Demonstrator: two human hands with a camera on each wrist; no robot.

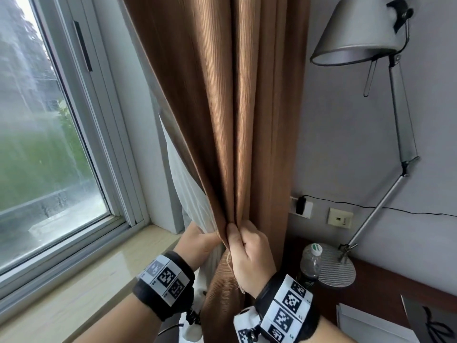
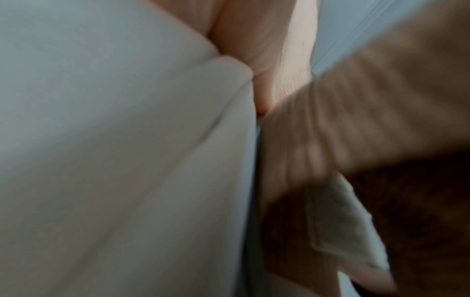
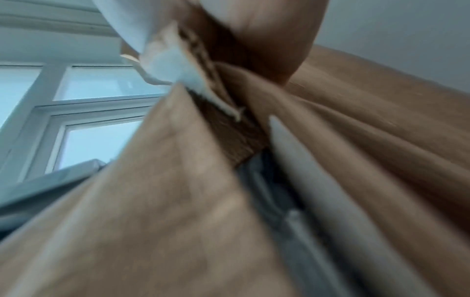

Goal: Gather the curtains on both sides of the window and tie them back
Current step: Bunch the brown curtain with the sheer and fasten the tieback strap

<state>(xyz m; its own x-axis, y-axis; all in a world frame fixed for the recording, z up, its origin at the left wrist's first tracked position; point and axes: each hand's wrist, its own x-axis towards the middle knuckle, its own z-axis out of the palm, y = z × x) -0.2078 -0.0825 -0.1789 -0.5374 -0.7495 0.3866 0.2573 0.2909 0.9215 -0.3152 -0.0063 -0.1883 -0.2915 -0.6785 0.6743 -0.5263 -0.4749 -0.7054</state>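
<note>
A brown ribbed curtain (image 1: pixel 237 120) hangs in bunched folds to the right of the window (image 1: pixel 42 134), with a white lining (image 1: pixel 190 194) showing at its left edge. My right hand (image 1: pixel 247 251) grips the gathered brown folds at sill height, thumb up against the cloth. My left hand (image 1: pixel 197 241) holds the lining and the curtain's left edge just beside it; its fingers are hidden behind the cloth. The left wrist view is filled with blurred white lining (image 2: pixel 114 160) and brown cloth (image 2: pixel 356 120). The right wrist view shows brown folds (image 3: pixel 178 201) and the window frame (image 3: pixel 50 120).
A stone window sill (image 1: pixel 86 280) runs below the glass. On the right stands a dark desk (image 1: pixel 385 288) with a water bottle (image 1: pixel 310 263), a silver desk lamp (image 1: pixel 356 30) on its round base, and papers (image 1: pixel 371 325). Wall sockets (image 1: pixel 340 217) with a plugged cable sit behind.
</note>
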